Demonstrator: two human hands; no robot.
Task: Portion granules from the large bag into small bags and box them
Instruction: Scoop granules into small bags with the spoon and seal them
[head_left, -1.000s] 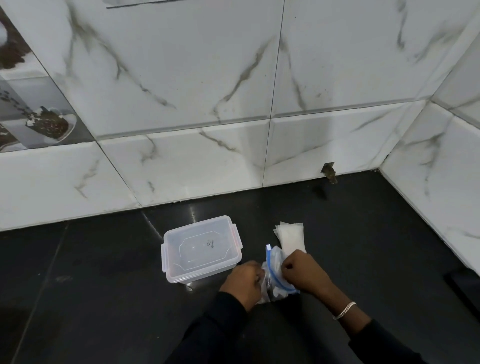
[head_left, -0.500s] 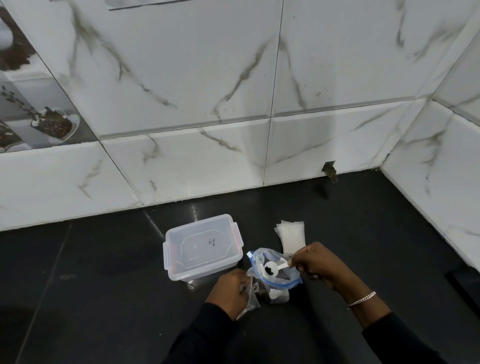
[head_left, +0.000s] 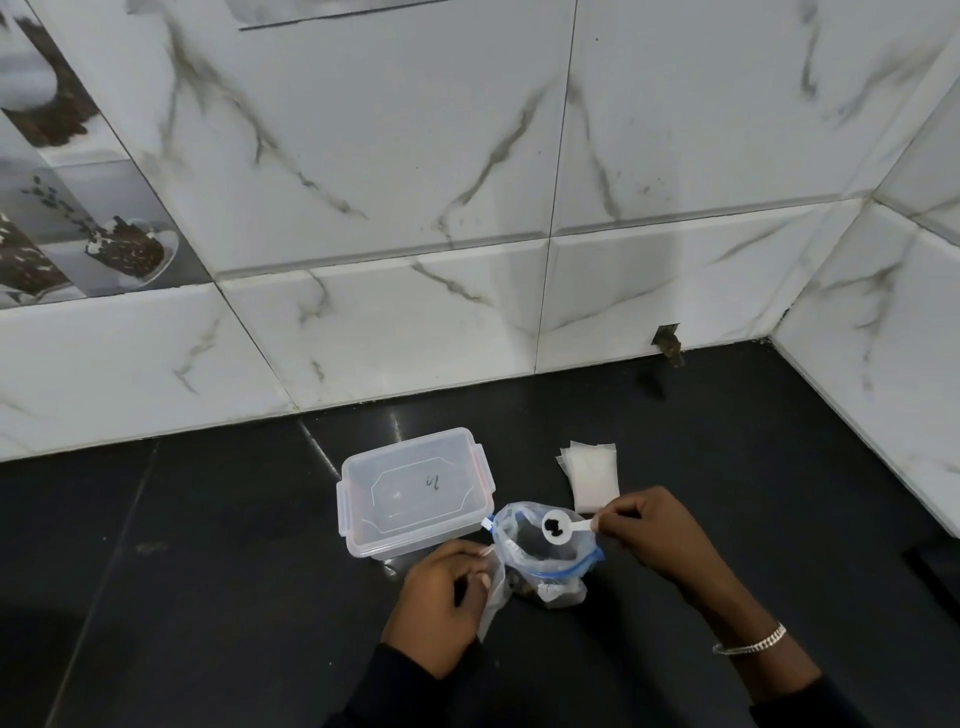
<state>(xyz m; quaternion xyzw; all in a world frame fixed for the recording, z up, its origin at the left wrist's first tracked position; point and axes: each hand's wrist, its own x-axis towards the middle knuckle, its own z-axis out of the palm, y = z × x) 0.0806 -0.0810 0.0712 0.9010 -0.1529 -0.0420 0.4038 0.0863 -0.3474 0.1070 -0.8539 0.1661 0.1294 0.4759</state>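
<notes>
A large clear zip bag (head_left: 545, 564) with a blue seal stands open on the black counter, dark granules at its bottom. My right hand (head_left: 649, 530) pinches the handle of a small white spoon (head_left: 558, 526) holding dark granules, level above the bag's mouth. My left hand (head_left: 441, 597) grips a small clear bag (head_left: 493, 587) just left of the large bag. A clear plastic box (head_left: 415, 488) with its lid on sits behind and to the left. A stack of small white bags (head_left: 595, 475) lies behind my right hand.
White marble-pattern tile walls close off the back and the right side of the black counter (head_left: 208, 571). A small brownish fitting (head_left: 670, 345) sticks out at the base of the back wall. A dark object (head_left: 935, 566) lies at the right edge.
My right hand has come out of the large bag with the spoon loaded with granules and lifted it above the mouth. My left hand shifted left, holding the small bag.
</notes>
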